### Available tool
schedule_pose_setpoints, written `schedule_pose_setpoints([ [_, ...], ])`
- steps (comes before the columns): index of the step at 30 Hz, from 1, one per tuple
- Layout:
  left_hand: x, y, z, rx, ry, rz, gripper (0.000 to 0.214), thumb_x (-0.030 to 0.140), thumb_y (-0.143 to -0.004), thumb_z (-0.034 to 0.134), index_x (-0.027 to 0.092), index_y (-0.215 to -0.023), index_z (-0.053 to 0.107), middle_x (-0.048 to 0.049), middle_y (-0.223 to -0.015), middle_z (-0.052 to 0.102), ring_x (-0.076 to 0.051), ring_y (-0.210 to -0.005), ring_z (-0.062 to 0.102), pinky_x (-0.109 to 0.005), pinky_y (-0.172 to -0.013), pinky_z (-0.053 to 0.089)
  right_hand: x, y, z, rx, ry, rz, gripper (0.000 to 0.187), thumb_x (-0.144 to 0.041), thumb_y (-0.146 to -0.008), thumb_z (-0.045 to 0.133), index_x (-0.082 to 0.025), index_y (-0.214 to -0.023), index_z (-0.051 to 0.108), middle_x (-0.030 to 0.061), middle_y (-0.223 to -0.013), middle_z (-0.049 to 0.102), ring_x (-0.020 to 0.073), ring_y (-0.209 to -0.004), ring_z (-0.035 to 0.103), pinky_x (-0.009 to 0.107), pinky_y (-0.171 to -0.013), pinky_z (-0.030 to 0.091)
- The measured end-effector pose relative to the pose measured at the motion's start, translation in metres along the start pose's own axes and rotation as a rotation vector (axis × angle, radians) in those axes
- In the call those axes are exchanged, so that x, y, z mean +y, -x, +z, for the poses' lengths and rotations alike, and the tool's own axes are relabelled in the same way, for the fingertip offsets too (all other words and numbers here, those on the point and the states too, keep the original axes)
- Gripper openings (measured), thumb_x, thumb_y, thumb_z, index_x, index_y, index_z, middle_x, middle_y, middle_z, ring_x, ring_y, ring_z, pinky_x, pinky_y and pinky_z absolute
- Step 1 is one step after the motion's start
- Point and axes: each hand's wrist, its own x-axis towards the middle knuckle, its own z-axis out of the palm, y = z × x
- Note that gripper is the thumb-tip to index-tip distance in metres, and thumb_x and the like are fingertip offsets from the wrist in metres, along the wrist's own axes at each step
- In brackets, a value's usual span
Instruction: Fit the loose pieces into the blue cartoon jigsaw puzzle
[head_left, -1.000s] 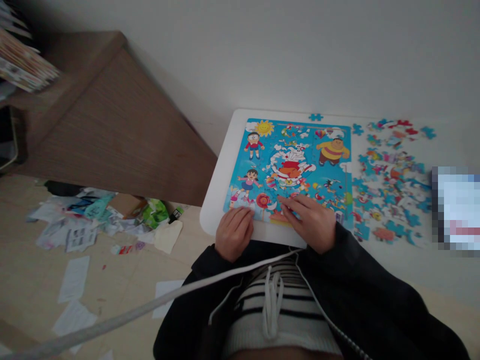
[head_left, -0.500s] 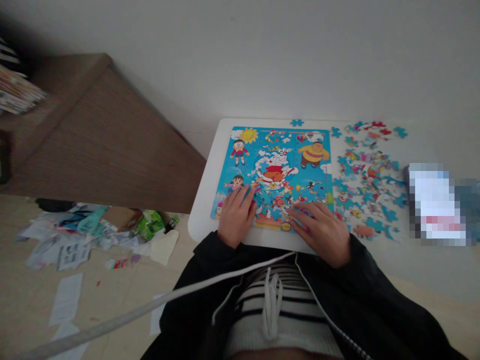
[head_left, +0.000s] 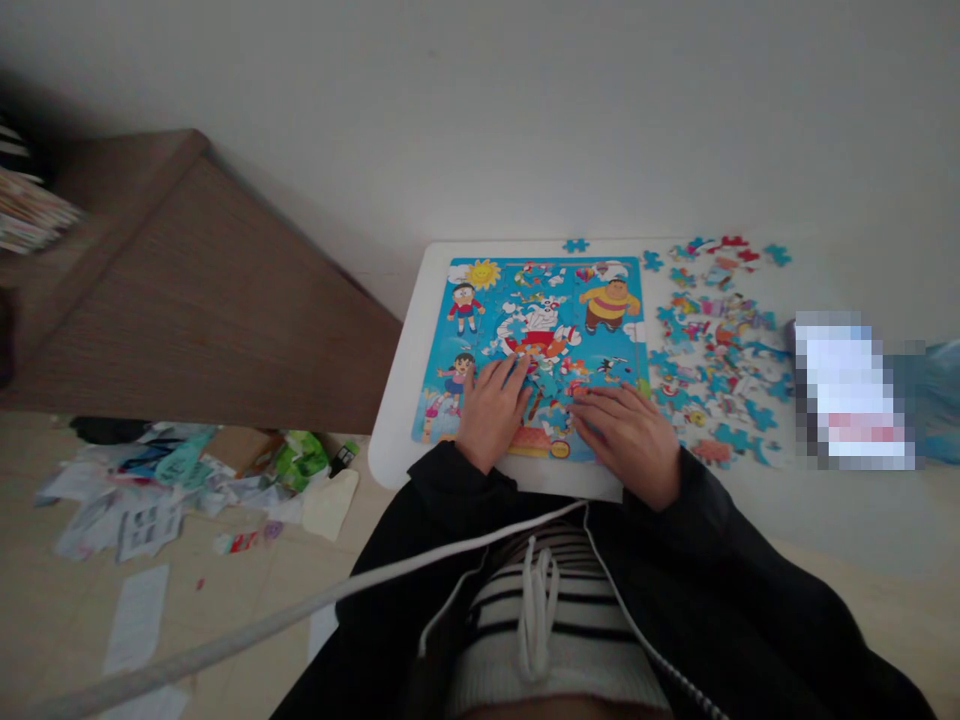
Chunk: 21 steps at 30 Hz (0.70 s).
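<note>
A blue cartoon jigsaw puzzle (head_left: 551, 290) lies on the white table. Its corners show printed figures, and loose pieces are scattered over its middle. My left hand (head_left: 493, 408) rests on the lower left of the puzzle, fingers stretched out, its fingertips near the white and red pieces in the centre. Over the lower right part is my right hand (head_left: 634, 435). Its thumb and forefinger come together at a small puzzle piece (head_left: 576, 391), mostly hidden by the fingertips. More loose pieces (head_left: 551, 385) lie between the two hands.
Many loose puzzle pieces (head_left: 724, 340) spread to the right of the puzzle, with a blurred-out phone (head_left: 855, 390) beyond them. One blue piece (head_left: 576, 245) sits at the table's back edge. A brown cabinet (head_left: 225, 300) stands left; litter (head_left: 202, 470) covers the floor below it.
My left hand has moved right and up towards the puzzle's centre. My right hand stays over the lower right part, fingertips slightly shifted. The whole view has swung a little.
</note>
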Motion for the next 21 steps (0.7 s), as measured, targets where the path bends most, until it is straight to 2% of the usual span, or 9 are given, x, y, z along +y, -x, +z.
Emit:
schedule_pose_setpoints([
  [2,0.000,0.003,-0.006,0.061,0.006,0.015,0.033,0.026,-0.089,0.046,0.018,-0.121,0.052,-0.0067,-0.119,0.060,-0.025,-0.107,0.053,-0.047,-0.098,0.034,0.005,-0.007,-0.002,-0.005,-0.007,0.046,0.023,-0.025,-0.087,0.048,-0.020,-0.100,0.067,0.0006,-0.103,0.069,0.0190,-0.097,0.058,0.035,-0.090,0.042],
  [5,-0.006,0.019,-0.018,0.147,0.018,0.056,0.021,0.025,-0.089,0.046,0.017,-0.099,0.063,-0.0049,-0.097,0.068,-0.022,-0.091,0.058,-0.040,-0.090,0.040,0.009,-0.019,-0.002,-0.051,0.007,0.082,0.029,-0.023,-0.088,0.046,-0.018,-0.110,0.063,0.0025,-0.111,0.066,0.0216,-0.103,0.055,0.036,-0.089,0.043],
  [8,-0.011,0.042,-0.024,0.154,0.008,0.133,0.019,0.025,-0.088,0.048,0.017,-0.084,0.065,-0.0030,-0.083,0.069,-0.019,-0.080,0.060,-0.037,-0.084,0.041,0.010,-0.027,0.000,-0.132,0.003,0.079,0.033,-0.023,-0.088,0.046,-0.019,-0.117,0.059,0.0031,-0.116,0.063,0.0245,-0.106,0.053,0.039,-0.087,0.043],
  [11,-0.009,0.059,-0.018,0.178,0.031,0.200,0.016,0.022,-0.088,0.049,0.018,-0.092,0.064,-0.0026,-0.092,0.070,-0.018,-0.086,0.062,-0.037,-0.090,0.038,0.013,-0.030,0.001,-0.178,-0.051,0.078,0.034,-0.023,-0.087,0.046,-0.019,-0.118,0.058,0.0050,-0.114,0.064,0.0241,-0.103,0.054,0.038,-0.086,0.044],
  [14,-0.002,0.065,-0.005,0.206,0.051,0.235,0.022,0.022,-0.088,0.049,0.014,-0.105,0.060,-0.0057,-0.105,0.068,-0.018,-0.097,0.061,-0.037,-0.095,0.037,0.018,-0.031,0.002,-0.156,-0.130,0.123,0.034,-0.025,-0.084,0.051,-0.018,-0.116,0.060,0.0081,-0.108,0.064,0.0230,-0.098,0.056,0.036,-0.083,0.046],
  [19,0.007,0.067,0.005,0.146,0.057,0.278,0.033,0.026,-0.090,0.044,0.013,-0.119,0.054,-0.0104,-0.122,0.059,-0.023,-0.116,0.051,-0.041,-0.099,0.037,0.028,-0.030,-0.006,-0.117,-0.243,0.265,0.029,-0.028,-0.074,0.064,-0.021,-0.102,0.067,0.0043,-0.086,0.063,0.0152,-0.067,0.060,0.029,-0.064,0.049],
  [21,0.005,0.072,0.003,0.173,0.072,0.284,0.032,0.024,-0.089,0.045,0.014,-0.118,0.055,-0.0099,-0.121,0.059,-0.023,-0.116,0.051,-0.041,-0.100,0.037,0.027,-0.030,-0.011,-0.096,-0.336,0.303,0.022,-0.029,-0.073,0.065,-0.021,-0.093,0.069,0.0022,-0.079,0.063,0.0126,-0.059,0.059,0.028,-0.059,0.048],
])
